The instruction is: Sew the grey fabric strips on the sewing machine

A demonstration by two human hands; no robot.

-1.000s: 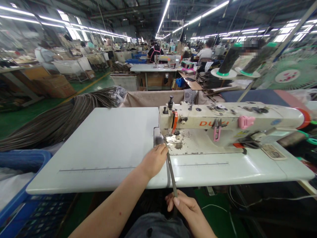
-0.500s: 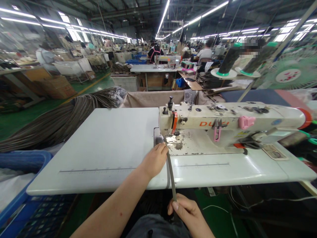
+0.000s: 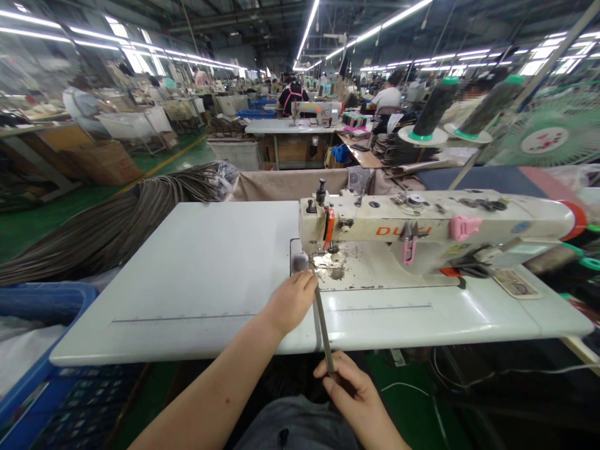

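Both hands still pinch strip (image 3: 322,325); right hand (image 3: 349,390) slid slightly nearer left hand (image 3: 290,303).

We sit in a long factory hall under rows of ceiling strip lights (image 3: 309,28), with a green floor (image 3: 32,222), cardboard boxes (image 3: 105,161) left and a green fan (image 3: 550,134) right.

Two hands: left hand (image 3: 291,303), right hand (image 3: 352,390). One strip (image 3: 323,328) between them. One sewing machine (image 3: 435,231). Two thread cones beyond.
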